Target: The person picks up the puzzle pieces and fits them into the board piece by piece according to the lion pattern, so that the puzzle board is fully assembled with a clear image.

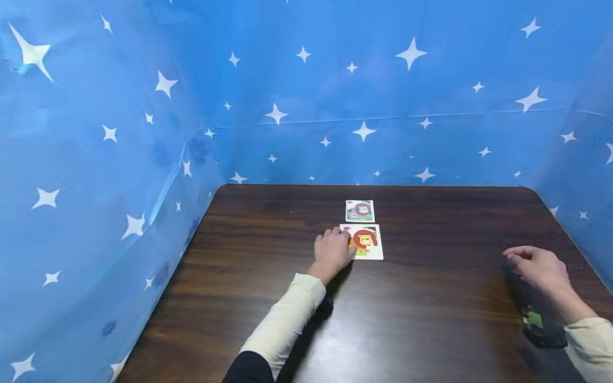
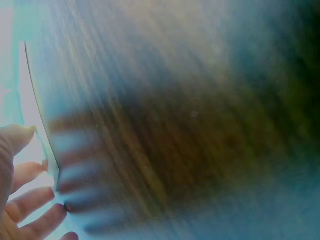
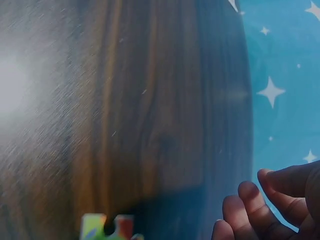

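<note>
A lion picture puzzle (image 1: 367, 242) with a white border lies flat on the table, with a white patch at its lower right. My left hand (image 1: 332, 250) rests at its left side, the thumb touching the picture and the fingers along the edge. In the left wrist view the fingers (image 2: 37, 200) spread beside the pale board edge (image 2: 37, 100). Over the right part of the table hovers my right hand (image 1: 541, 268), fingers loosely bent with nothing seen between them. Below its wrist lies a green and brown puzzle piece (image 1: 532, 317), partly visible in the right wrist view (image 3: 95, 227).
A smaller lion picture card (image 1: 360, 211) lies just behind the puzzle. The dark wooden table (image 1: 431, 298) has rounded far corners. Blue cloth with white stars (image 1: 311, 80) hangs behind and at both sides.
</note>
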Tool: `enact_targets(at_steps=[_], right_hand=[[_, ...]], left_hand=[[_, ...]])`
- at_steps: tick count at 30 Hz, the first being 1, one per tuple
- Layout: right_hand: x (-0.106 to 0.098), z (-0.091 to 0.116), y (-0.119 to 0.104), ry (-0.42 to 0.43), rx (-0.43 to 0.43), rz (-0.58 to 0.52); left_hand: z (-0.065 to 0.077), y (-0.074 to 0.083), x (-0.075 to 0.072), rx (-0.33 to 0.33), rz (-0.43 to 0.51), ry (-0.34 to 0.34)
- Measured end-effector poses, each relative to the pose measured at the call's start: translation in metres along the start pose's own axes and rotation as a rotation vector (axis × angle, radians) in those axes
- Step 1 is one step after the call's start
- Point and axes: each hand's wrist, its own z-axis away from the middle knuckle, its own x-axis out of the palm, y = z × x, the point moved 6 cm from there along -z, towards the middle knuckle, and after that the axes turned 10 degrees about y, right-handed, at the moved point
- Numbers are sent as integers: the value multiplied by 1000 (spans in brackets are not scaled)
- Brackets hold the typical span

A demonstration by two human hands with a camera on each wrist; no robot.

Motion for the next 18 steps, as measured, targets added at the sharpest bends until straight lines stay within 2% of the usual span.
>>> enact_targets(at_steps=[3, 6, 12, 18], right_hand=[[4, -1, 0, -22, 12, -5], [6, 0, 4, -29, 33, 11], [7, 6, 17, -36, 104, 63], [11, 13, 35, -85, 188, 84]], left_hand=[[2, -13, -3, -23, 4, 5], [3, -20, -6, -26, 17, 7], [4, -23, -9, -24, 19, 8], [4, -21, -8, -24, 9, -6]])
